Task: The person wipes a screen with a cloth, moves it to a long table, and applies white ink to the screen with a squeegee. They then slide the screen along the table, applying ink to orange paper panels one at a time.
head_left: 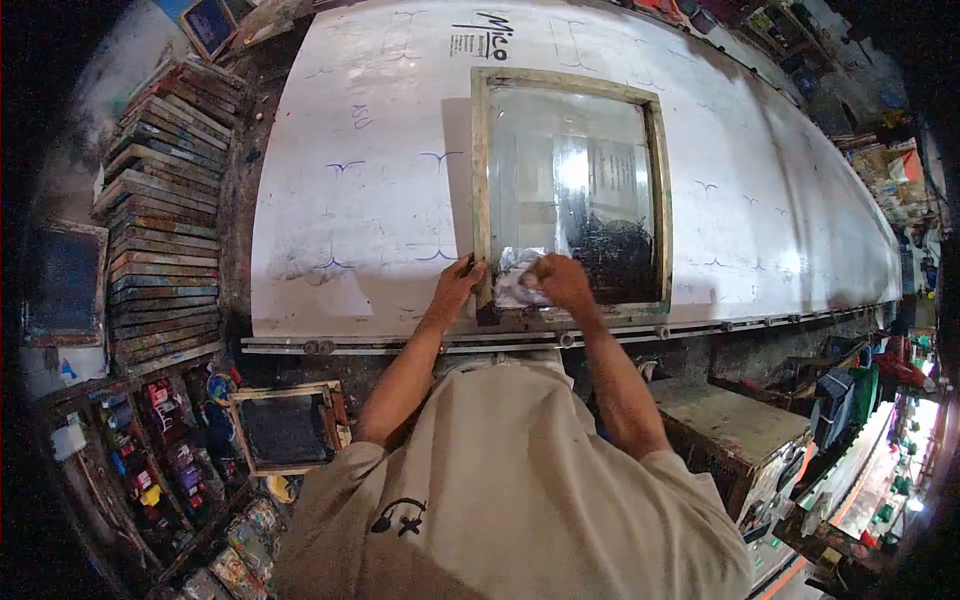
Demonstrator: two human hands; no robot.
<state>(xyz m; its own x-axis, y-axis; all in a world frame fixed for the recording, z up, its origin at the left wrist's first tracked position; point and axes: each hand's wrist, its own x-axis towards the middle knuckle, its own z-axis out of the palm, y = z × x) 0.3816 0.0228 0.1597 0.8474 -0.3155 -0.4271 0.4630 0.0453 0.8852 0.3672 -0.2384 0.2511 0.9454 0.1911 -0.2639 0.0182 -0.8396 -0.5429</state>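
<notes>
Well to the left of the framed screen [481,170], a row of worn frames [165,225] stood packed together. The screen itself lay on the pale top of the bench [380,215], near the side closest to the person. The left hand [457,284] was at the screen's left rail, near its lower corner, with bent fingers touching the wood; whether they pinched it or only pressed against it, I could not tell. Just inside that corner lay a crumpled pale cloth [514,284], touching the mesh. Beside it, over the lower part of the screen, the right hand [564,281] was closed in a fist around part of the cloth. A worn box [735,420] stood off the bench, below and to the right of the screen.

The step in hand looked like wiping the mesh. The next move seemed to call for even pressure through the cloth, with the left hand bracing the rail against sliding.
</notes>
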